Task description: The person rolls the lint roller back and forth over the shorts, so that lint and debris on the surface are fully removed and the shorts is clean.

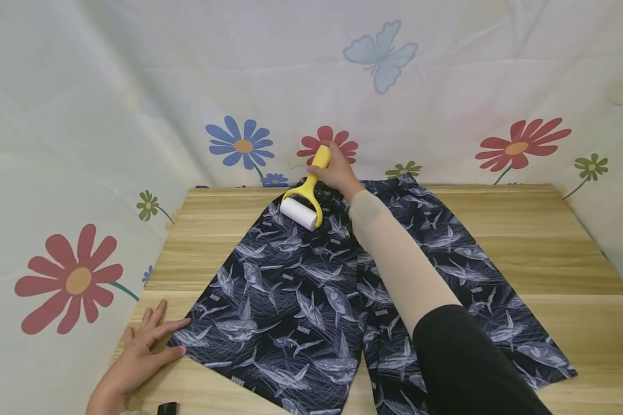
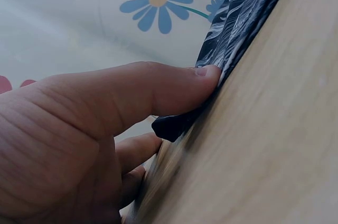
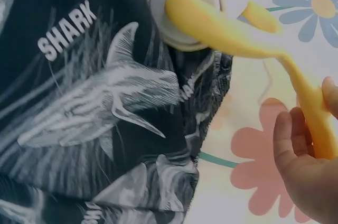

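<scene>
Dark shorts (image 1: 291, 305) printed with white sharks and the word SHARK lie spread on the wooden table. My right hand (image 1: 337, 170) grips the yellow handle of a lint roller (image 1: 299, 213). Its white roll lies on the shorts near the waistband; in the right wrist view the roll's round end (image 3: 185, 36) sits against the fabric. My left hand (image 1: 142, 351) rests at the left leg's lower corner, thumb and index finger touching its edge, the other fingers spread on the table. In the left wrist view the thumb (image 2: 185, 84) presses on the hem.
The wooden table (image 1: 540, 242) backs onto a pale cloth (image 1: 446, 69) printed with flowers and a butterfly, which also runs along the left side. A small black object (image 1: 167, 408) sits at the front edge beside my left hand.
</scene>
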`<state>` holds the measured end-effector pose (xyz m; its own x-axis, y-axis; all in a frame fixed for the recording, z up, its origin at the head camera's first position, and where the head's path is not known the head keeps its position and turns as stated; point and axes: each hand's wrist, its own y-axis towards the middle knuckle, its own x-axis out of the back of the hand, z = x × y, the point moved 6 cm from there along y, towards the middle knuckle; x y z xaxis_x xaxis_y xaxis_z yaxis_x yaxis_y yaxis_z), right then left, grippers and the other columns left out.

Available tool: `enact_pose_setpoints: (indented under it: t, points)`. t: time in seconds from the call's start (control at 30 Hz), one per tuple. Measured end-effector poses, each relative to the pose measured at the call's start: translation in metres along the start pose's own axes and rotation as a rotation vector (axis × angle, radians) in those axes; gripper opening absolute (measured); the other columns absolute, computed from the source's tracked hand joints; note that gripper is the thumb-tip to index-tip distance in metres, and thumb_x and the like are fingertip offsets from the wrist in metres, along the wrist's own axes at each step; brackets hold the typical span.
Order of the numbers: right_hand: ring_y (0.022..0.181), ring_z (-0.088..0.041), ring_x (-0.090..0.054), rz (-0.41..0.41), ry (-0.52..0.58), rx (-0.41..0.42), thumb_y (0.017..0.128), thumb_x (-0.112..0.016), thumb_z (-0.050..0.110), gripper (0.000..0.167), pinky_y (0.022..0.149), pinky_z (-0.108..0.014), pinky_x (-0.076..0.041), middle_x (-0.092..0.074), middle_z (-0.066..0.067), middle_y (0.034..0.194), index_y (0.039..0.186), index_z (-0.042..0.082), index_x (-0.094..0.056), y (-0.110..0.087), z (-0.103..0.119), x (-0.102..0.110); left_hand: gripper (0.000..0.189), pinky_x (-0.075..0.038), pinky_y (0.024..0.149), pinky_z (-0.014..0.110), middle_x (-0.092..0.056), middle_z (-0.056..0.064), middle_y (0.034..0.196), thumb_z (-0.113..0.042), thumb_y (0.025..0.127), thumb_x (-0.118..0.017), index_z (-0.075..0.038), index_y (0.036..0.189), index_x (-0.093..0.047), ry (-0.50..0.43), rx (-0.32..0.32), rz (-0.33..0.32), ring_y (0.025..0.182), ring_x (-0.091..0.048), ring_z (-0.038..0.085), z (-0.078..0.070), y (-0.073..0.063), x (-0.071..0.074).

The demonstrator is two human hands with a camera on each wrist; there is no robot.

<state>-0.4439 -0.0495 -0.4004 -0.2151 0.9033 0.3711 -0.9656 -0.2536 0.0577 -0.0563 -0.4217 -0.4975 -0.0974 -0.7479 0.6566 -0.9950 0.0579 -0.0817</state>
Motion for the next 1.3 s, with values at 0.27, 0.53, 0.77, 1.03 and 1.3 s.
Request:
enact_pose_setpoints:
  t: [0.27, 0.53, 0.77, 1.03, 1.3]
  points:
    - [0.127, -0.031, -0.058, 0.015, -0.008, 0.059, 0.102, -0.072, 0.013, 0.075, 0.105, -0.044, -0.055, -0.051, -0.014, 0.149, 0.163, 0.019, -0.029, 0.002, 0.013, 0.007, 0.053, 0.033, 0.107, 0.072, -0.003, 0.033, 0.172, -0.012, 0.091, -0.082, -0.007, 0.142, -0.065, -0.006, -0.024, -0.007, 0.154, 0.019, 0.057, 0.000, -0.001, 0.001]
    - [0.125, -0.029, -0.059, -0.002, -0.107, 0.215, 0.101, -0.073, 0.013, 0.072, 0.104, -0.041, -0.055, -0.054, -0.014, 0.146, 0.162, 0.017, -0.035, -0.001, 0.025, 0.006, 0.053, 0.034, 0.107, 0.070, -0.001, 0.032, 0.172, -0.017, 0.093, -0.081, -0.010, 0.143, -0.065, -0.013, -0.023, -0.001, 0.155, 0.022, 0.054, 0.001, -0.002, -0.001]
    - [0.120, -0.029, -0.058, -0.047, -0.199, 0.371, 0.099, -0.075, 0.011, 0.062, 0.105, -0.041, -0.054, -0.056, -0.014, 0.144, 0.153, 0.008, -0.043, -0.006, 0.037, 0.003, 0.053, 0.033, 0.108, 0.071, -0.003, 0.032, 0.172, -0.016, 0.093, -0.081, -0.009, 0.143, -0.065, 0.007, -0.027, -0.008, 0.155, 0.019, 0.055, 0.001, -0.001, -0.003]
    - [0.124, -0.029, -0.058, -0.015, -0.367, 0.578, 0.098, -0.076, 0.008, 0.047, 0.108, -0.039, -0.052, -0.058, -0.015, 0.139, 0.138, 0.004, -0.054, -0.038, 0.049, -0.016, 0.053, 0.032, 0.107, 0.074, -0.006, 0.035, 0.171, -0.011, 0.091, -0.082, -0.007, 0.141, -0.065, 0.033, -0.055, -0.021, 0.154, 0.016, 0.059, 0.002, -0.001, -0.002]
    - [0.115, -0.029, -0.069, 0.247, -0.542, 0.637, 0.098, -0.076, 0.017, 0.069, 0.094, -0.041, -0.058, -0.066, -0.016, 0.136, 0.157, 0.009, -0.041, -0.099, 0.045, -0.052, 0.053, 0.032, 0.107, 0.073, -0.004, 0.034, 0.171, -0.015, 0.093, -0.081, -0.010, 0.143, -0.065, 0.033, -0.050, -0.008, 0.154, 0.018, 0.057, 0.002, -0.001, -0.003]
